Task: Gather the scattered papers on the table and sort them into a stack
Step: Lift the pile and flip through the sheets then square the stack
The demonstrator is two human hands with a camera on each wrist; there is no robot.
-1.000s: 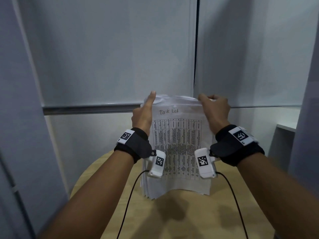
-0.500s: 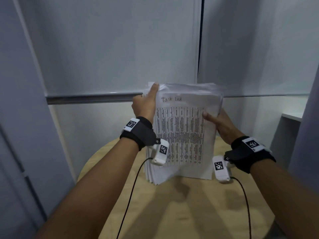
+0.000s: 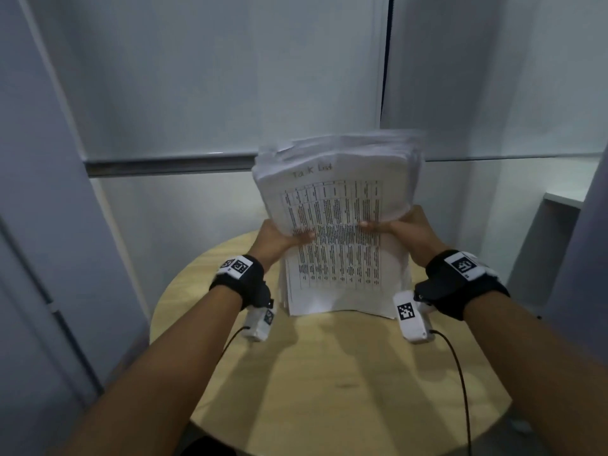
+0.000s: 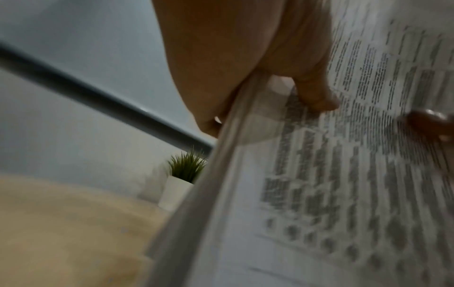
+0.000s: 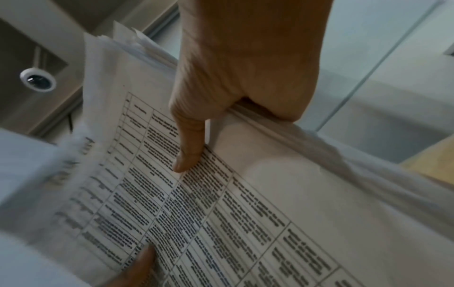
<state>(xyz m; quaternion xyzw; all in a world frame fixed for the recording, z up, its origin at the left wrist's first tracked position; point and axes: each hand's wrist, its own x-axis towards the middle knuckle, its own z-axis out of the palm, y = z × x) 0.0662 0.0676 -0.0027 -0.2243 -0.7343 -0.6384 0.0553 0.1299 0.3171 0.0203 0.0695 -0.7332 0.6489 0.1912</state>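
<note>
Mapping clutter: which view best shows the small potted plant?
Left wrist: the potted plant, green leaves in a white pot, shows beside the paper stack, blurred. Head and right wrist views show none of it.

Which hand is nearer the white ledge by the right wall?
Right. The right hand grips the paper stack's right edge, on the white ledge's side; the left hand grips the left edge, across the stack from it.

- Left hand (image 3: 276,238) grips the stack (image 3: 332,278) at its left edge, thumb (image 3: 304,237) pressed on the front.
- Right hand (image 3: 406,230) grips the right edge the same way.
- Both arms (image 3: 184,357) reach forward and converge.
</note>
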